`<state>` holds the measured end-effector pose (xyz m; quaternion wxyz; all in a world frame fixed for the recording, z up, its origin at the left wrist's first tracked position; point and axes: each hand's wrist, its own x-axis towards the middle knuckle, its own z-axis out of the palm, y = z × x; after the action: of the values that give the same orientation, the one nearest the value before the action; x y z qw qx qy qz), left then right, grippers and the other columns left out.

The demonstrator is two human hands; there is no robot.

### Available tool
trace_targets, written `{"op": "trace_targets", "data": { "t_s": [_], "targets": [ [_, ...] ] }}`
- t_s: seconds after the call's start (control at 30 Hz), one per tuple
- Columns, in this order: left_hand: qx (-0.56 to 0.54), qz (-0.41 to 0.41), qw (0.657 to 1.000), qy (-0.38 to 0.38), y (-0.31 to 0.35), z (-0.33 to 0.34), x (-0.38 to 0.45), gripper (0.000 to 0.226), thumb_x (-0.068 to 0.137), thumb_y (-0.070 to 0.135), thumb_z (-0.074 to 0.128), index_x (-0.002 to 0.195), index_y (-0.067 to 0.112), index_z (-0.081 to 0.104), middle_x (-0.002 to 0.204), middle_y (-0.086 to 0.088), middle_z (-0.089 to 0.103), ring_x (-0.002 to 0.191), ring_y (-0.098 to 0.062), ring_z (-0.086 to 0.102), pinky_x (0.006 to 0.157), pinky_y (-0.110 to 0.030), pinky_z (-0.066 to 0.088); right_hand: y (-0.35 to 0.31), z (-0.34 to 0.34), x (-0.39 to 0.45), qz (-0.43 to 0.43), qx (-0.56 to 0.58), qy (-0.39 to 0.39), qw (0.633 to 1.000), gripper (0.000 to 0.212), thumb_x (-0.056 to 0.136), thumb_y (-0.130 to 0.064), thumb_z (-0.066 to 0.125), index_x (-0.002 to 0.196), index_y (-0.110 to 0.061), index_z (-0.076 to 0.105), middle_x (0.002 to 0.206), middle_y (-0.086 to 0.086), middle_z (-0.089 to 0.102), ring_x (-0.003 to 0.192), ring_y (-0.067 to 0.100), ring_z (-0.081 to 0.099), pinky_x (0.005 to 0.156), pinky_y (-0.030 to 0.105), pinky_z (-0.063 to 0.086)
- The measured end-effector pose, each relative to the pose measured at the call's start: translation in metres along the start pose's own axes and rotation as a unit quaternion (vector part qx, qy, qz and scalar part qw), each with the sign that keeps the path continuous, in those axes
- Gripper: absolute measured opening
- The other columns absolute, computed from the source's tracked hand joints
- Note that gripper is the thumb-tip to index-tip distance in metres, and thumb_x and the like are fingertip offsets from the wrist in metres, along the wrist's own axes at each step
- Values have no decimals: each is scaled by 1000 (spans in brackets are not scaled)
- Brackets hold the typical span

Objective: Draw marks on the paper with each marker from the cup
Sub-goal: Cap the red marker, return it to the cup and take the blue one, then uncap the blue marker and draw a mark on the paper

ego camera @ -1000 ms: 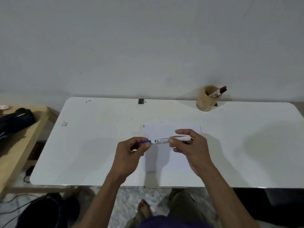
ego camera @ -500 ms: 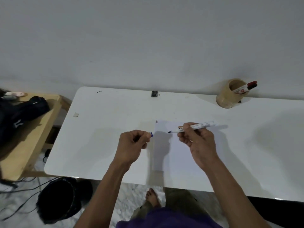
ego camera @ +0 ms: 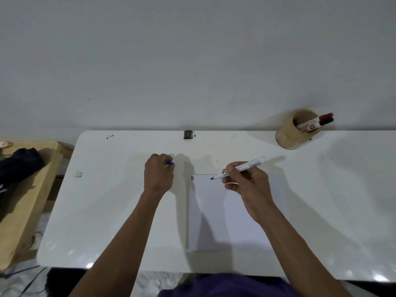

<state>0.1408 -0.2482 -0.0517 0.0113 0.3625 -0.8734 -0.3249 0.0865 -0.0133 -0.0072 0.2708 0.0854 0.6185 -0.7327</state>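
Observation:
A white sheet of paper (ego camera: 231, 213) lies on the white table (ego camera: 111, 211), with small dark marks at its top left corner. My right hand (ego camera: 248, 187) grips an uncapped white marker (ego camera: 246, 166), whose blue tip hovers at the paper's top edge. Left of the paper, my left hand (ego camera: 158, 174) is closed around the blue cap (ego camera: 170, 162). At the back right stands a tan cup (ego camera: 293, 133) holding a red-capped marker (ego camera: 315, 124) and a black-capped one beside it.
A small black object (ego camera: 188, 134) sits at the table's far edge against the wall. A bit of tape (ego camera: 78, 173) is stuck near the left edge. A wooden bench (ego camera: 32, 189) with a black bag (ego camera: 19, 166) stands left of the table.
The cap came off the marker. My left hand moved left with the cap, and my right hand turned the marker tip down toward the paper's top edge.

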Motion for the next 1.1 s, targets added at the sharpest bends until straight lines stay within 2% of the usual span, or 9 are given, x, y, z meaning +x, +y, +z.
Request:
{"op": "trace_targets", "data": {
  "t_s": [0.13,0.23,0.33,0.4,0.5,0.6,0.7,0.8,1.1],
  "targets": [
    [11,-1,1000,-18,-1,5,6,17,91,5,65,106,7,71,105,-14,63,94,-32,64,79,-29,44,0,-3,10,3,-11,6,1000,1,94,-9,69,94,-9,70,84,10,76,75,25,72,69,34,58],
    [17,-20,1000,-18,1,2,2,40,90,10,64,129,13,59,120,-9,61,114,-31,59,85,-38,52,1,-2,12,-6,-17,10,1000,9,90,-8,74,97,-9,68,82,9,75,72,24,72,67,32,59],
    [-9,-51,997,62,2,-5,-24,53,88,16,64,137,20,45,127,-5,57,122,-26,51,84,-42,53,3,0,9,-35,-42,20,998,18,80,-5,84,88,-9,68,77,9,75,70,22,72,64,32,60],
    [-31,1,994,103,-2,-2,-50,45,90,24,64,133,19,49,124,-5,58,119,-26,53,86,-41,53,7,2,9,-52,-51,18,997,21,75,-2,86,80,-8,66,76,10,74,70,22,72,63,33,60],
    [25,146,987,58,-18,19,-89,41,94,31,57,130,13,55,127,-10,62,117,-29,56,96,-42,51,17,10,12,-67,-86,-13,994,20,78,0,84,76,-11,67,72,8,72,68,21,70,63,36,60],
    [85,228,970,19,-34,39,-107,45,93,31,60,136,18,53,135,-10,61,123,-31,58,102,-46,49,28,19,19,-92,-140,-50,985,14,79,-1,83,79,-8,72,75,5,75,69,18,70,65,37,59],
    [146,232,962,-5,-42,50,-110,48,97,38,53,143,23,50,148,-7,53,137,-28,48,112,-51,38,37,25,27,-125,-198,-62,970,13,76,-1,85,82,-6,74,81,2,78,71,16,72,63,26,56],
    [167,235,957,-8,-49,55,-110,50,100,43,48,146,24,48,153,-6,48,143,-27,42,117,-52,32,46,27,34,-139,-233,-52,961,13,75,-4,86,76,-6,72,75,2,77,65,17,71,57,24,55],
    [196,255,945,51,-53,63,-111,53,98,41,53,145,16,51,152,-9,51,142,-28,45,117,-53,33,67,25,45,-147,-245,-21,958,20,75,-9,88,70,-5,69,68,2,74,57,14,66,52,24,51]
  ]
}}
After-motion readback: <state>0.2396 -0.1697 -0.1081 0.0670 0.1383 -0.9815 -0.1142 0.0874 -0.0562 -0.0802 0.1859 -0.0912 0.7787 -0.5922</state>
